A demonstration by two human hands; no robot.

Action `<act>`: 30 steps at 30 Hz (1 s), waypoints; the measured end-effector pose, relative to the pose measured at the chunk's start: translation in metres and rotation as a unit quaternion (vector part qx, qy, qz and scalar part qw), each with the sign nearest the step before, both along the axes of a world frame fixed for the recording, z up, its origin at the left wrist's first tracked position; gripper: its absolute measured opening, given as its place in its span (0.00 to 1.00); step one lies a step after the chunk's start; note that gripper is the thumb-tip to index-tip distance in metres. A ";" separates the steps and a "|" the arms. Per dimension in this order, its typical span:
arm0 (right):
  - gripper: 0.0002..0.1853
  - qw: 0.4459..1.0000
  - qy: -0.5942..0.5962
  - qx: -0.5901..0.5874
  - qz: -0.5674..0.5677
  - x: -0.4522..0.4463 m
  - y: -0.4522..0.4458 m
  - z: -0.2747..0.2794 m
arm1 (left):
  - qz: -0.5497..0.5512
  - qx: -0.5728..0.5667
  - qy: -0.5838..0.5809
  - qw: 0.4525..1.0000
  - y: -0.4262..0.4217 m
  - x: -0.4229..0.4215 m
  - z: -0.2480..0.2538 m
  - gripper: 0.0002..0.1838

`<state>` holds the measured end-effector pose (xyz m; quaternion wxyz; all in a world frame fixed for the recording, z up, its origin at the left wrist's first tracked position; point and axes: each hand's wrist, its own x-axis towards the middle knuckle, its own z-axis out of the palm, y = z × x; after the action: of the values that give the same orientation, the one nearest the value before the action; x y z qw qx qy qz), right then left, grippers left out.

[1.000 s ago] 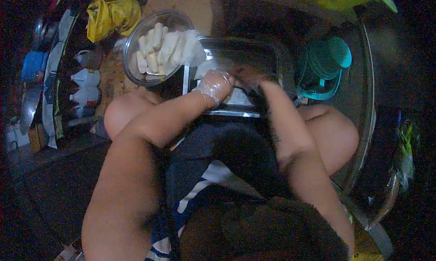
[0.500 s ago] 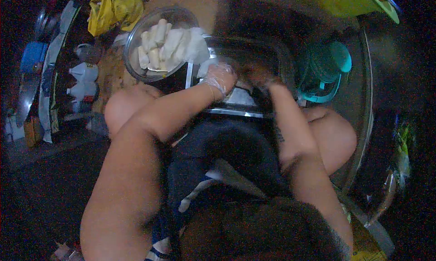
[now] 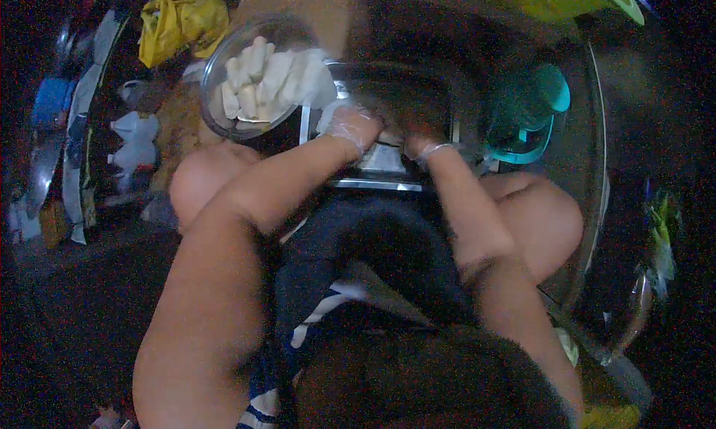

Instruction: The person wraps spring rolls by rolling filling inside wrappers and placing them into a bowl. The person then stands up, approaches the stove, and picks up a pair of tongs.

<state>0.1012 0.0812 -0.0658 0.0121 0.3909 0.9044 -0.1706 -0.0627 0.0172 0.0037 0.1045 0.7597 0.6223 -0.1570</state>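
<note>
My left hand (image 3: pixel 358 126), in a clear plastic glove, has its fingers curled down over the metal tray (image 3: pixel 373 184). Opposite it, my right hand (image 3: pixel 424 136), also gloved, bends inward, its fingers dim and partly lost in shadow. A white wrapper (image 3: pixel 383 159) lies flat on the tray below the hands. Its upper part is folded into a pale roll between my fingertips, with a hand at each end; any filling is hidden. More white sheet material (image 3: pixel 335 114) shows beside my left hand. Finished-looking white rolls (image 3: pixel 250 74) lie in the round metal bowl (image 3: pixel 212 104) at upper left.
A pile of thin white sheets (image 3: pixel 309 78) hangs over the bowl's right side. A teal plastic container (image 3: pixel 552 89) stands right of the tray. A yellow bag (image 3: pixel 183 26) is at the upper left, with white plastic jugs (image 3: pixel 136 142) below. My knees flank the tray.
My right hand has come down and slightly left, closer to my left hand. My left hand has shifted slightly left. The wrapper's flat part looks narrower between the hands.
</note>
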 end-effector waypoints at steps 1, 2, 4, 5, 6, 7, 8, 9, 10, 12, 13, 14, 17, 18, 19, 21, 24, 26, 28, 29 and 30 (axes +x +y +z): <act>0.36 1.000 -0.008 -0.002 0.001 0.002 0.007 -0.022 | -0.009 0.004 0.004 1.000 0.000 0.000 -0.001 0.14; 0.34 1.000 0.017 -0.004 0.005 0.006 0.018 -0.052 | -0.017 0.008 0.007 1.000 0.000 -0.001 -0.005 0.14; 0.30 0.998 0.064 -0.011 0.012 0.014 0.034 -0.103 | -0.038 0.017 0.003 0.999 -0.002 -0.005 -0.008 0.14; 0.29 0.997 0.072 -0.007 0.006 0.014 0.037 -0.110 | -0.051 0.024 -0.004 0.998 -0.003 -0.008 -0.009 0.14; 0.28 0.997 0.076 -0.005 -0.003 0.010 0.035 -0.107 | -0.065 0.032 -0.010 0.997 -0.004 -0.009 -0.010 0.14; 0.28 0.997 0.075 -0.007 -0.012 0.006 0.033 -0.099 | -0.059 0.022 -0.009 0.998 -0.004 -0.008 -0.007 0.14; 0.27 0.997 0.063 -0.009 -0.031 0.000 0.030 -0.091 | -0.054 0.013 -0.007 0.998 -0.003 -0.006 -0.004 0.14; 0.26 0.997 0.048 -0.013 -0.051 -0.006 0.025 -0.079 | -0.048 0.004 -0.006 0.999 -0.002 -0.006 -0.002 0.14; 0.26 0.997 0.033 -0.017 -0.068 -0.011 0.020 -0.071 | -0.045 0.002 -0.018 0.999 -0.002 -0.007 -0.002 0.14; 0.25 0.995 0.008 -0.033 -0.094 -0.019 0.013 -0.059 | -0.040 -0.001 -0.042 0.998 -0.001 -0.009 -0.003 0.14; 0.24 0.993 -0.002 -0.042 -0.106 -0.020 0.010 -0.055 | -0.025 -0.002 -0.056 0.998 0.000 -0.010 -0.003 0.14; 0.23 0.992 -0.015 -0.055 -0.115 -0.022 0.008 -0.051 | -0.009 -0.004 -0.069 0.998 0.001 -0.011 -0.003 0.14; 0.22 0.982 -0.065 -0.119 -0.130 -0.023 0.004 -0.045 | -0.015 0.029 -0.096 0.995 0.005 -0.024 -0.024 0.14; 0.21 0.976 -0.091 -0.151 -0.125 -0.022 0.005 -0.042 | -0.025 0.048 -0.103 0.993 0.005 -0.026 -0.020 0.14; 0.21 0.968 -0.115 -0.188 -0.120 -0.019 0.006 -0.040 | 0.009 0.030 -0.080 0.996 0.005 -0.028 -0.017 0.14; 0.20 0.946 -0.134 -0.273 -0.110 -0.014 0.007 -0.035 | 0.076 -0.002 -0.035 0.997 0.007 -0.030 0.002 0.14; 0.19 0.885 -0.054 -0.412 -0.209 -0.011 0.013 -0.068 | 0.155 -0.041 0.035 0.986 0.005 -0.034 0.029 0.14; 0.17 0.782 0.077 -0.507 -0.355 -0.014 0.018 -0.124 | 0.111 -0.017 0.078 0.991 -0.001 -0.040 0.011 0.14; 0.17 0.710 0.172 -0.531 -0.430 -0.017 0.018 -0.137 | 0.054 0.007 0.109 0.993 -0.008 -0.040 0.002 0.14; 0.18 0.706 0.202 -0.519 -0.437 -0.016 0.018 -0.143 | 0.065 -0.010 0.098 0.993 -0.006 -0.040 -0.002 0.14; 0.18 0.715 0.217 -0.503 -0.434 -0.018 0.015 -0.137 | 0.074 -0.028 0.089 0.993 -0.004 -0.037 -0.002 0.14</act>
<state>0.0831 0.0965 -0.2024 -0.0655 0.6291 0.3940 -0.6669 -0.0998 0.0132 0.0019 0.0815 0.6912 0.6793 -0.2327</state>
